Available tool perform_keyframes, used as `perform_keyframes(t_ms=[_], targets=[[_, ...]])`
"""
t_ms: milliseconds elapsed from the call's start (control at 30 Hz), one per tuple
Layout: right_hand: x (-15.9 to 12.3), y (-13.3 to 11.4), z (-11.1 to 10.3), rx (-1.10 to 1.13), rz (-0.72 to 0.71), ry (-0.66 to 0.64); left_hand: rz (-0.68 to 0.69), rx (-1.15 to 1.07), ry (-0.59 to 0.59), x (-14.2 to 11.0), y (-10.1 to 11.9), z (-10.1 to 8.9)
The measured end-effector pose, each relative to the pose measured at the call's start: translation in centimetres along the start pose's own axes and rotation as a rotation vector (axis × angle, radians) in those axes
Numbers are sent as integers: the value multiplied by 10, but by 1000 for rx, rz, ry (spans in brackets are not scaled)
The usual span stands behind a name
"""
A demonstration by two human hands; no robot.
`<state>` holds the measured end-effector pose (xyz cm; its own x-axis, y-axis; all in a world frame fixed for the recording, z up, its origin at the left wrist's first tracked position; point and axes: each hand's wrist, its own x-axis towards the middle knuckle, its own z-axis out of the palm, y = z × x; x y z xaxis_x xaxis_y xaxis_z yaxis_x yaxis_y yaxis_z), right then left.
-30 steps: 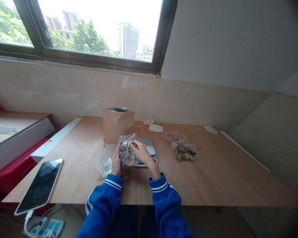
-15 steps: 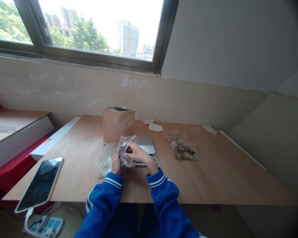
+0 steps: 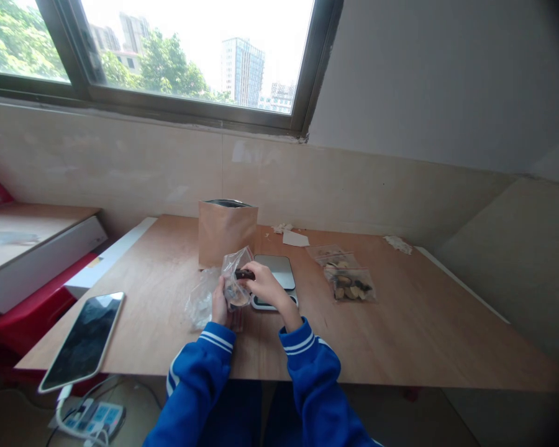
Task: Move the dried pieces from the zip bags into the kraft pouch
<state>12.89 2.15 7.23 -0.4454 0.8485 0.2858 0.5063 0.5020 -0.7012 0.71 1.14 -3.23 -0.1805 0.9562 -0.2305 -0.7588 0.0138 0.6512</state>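
Observation:
My left hand (image 3: 220, 305) grips a clear plastic bag (image 3: 234, 290) by its left side, holding it upright. A dark brown, flat piece (image 3: 245, 274) is pinched in my right hand (image 3: 264, 286) at the bag's mouth; its exact kind I cannot tell. Just behind my right hand lies a kitchen scale (image 3: 281, 271), partly covered by the hand and the bag. Left of the held bag, more crumpled clear plastic (image 3: 199, 302) rests on the table. A brown paper pouch (image 3: 228, 236) stands upright with its top open behind the hands.
Zip bags with dried slices (image 3: 353, 287) lie to the right on the wooden table (image 3: 423, 323). Near the wall are a white card (image 3: 295, 238) and crumpled scraps (image 3: 398, 244). A phone or tablet (image 3: 84, 338) on a charging cable overhangs the left front edge, above a power strip (image 3: 95, 419).
My right hand has drawn up slightly from the bag, and the dark piece now shows clearly between its fingers. The whole view has shifted a little.

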Motion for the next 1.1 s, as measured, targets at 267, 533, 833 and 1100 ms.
perform_keyframes(t_ms=[267, 533, 833, 1100], targets=[[4, -4, -3, 213, 47, 100, -50, -97, 45, -2, 5, 9], [14, 5, -15, 381, 97, 191, -77, -116, 109, -1, 7, 5], [124, -34, -61, 446, -17, 409, -65, -153, 121, -5, 8, 8], [182, -47, -49, -210, -137, 405, -82, -163, 124, -5, 7, 8]])
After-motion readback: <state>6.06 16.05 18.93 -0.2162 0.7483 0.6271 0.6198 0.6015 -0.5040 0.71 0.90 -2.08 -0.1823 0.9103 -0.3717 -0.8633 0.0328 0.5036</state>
